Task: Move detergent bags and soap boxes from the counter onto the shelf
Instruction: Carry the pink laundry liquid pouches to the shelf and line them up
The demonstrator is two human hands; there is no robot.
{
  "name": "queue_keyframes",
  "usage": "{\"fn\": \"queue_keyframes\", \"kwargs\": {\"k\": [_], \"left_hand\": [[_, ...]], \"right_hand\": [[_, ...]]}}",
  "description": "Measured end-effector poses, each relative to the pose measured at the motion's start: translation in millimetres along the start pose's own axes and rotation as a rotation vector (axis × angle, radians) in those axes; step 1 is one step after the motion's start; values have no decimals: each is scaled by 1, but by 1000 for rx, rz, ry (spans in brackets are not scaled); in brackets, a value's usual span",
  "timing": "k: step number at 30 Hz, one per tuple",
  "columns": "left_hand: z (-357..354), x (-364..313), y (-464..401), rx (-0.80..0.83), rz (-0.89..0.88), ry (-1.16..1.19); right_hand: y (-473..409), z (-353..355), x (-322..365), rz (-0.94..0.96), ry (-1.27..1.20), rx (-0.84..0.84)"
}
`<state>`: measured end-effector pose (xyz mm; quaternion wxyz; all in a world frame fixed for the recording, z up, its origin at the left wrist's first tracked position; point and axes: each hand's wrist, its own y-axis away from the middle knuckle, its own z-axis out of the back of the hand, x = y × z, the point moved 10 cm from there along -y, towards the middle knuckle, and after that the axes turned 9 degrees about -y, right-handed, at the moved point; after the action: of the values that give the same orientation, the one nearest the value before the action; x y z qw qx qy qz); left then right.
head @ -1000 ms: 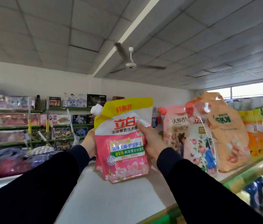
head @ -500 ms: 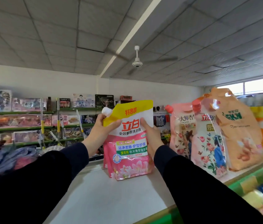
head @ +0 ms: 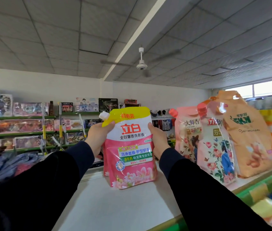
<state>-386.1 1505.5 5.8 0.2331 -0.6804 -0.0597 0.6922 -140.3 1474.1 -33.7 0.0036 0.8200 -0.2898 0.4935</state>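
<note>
While steadying it upright, fingers [head: 110, 125] of left hand [head: 98, 139] and right hand [head: 158, 140] curled round pouch [head: 130, 147] edges, mid-frame; base touching shelf [head: 115, 205], spaced from bags [head: 215, 144] at right, probably to stand without toppling.

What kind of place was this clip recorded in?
Most likely a small general store. Detergent pouches stand in a row on a white shelf top, boxed toys fill green wall shelves behind, and both hands hold a pink detergent bag upright on the shelf.
</note>
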Motion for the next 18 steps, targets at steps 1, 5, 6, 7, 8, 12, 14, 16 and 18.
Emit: {"fn": "queue_keyframes", "kwargs": {"k": [1,5,6,7,8,12,14,16,18], "left_hand": [[-2,-4,1,33,-23,1],[-10,-17,3,103,-62,-8],[-10,-19,1,81,-76,-43],[-9,-22,-1,41,-102,-111],[-6,-27,-1,-17,-139,-208],[0,-32,-5,-106,-180,-376],[-4,-24,-8,-11,-116,-293],[-8,-23,-8,82,-76,-202],[-7,-28,-12,107,-86,-132]], "right_hand": [[-1,1,2,25,18,7],[-5,-3,10,65,57,90],[-5,-5,10,62,70,107],[-5,-6,9,64,62,111],[-6,-5,9,73,41,107],[-5,-3,10,100,3,90],[-6,-2,11,89,24,79],[-6,-4,12,83,41,71],[-3,-6,14,72,41,56]]}}
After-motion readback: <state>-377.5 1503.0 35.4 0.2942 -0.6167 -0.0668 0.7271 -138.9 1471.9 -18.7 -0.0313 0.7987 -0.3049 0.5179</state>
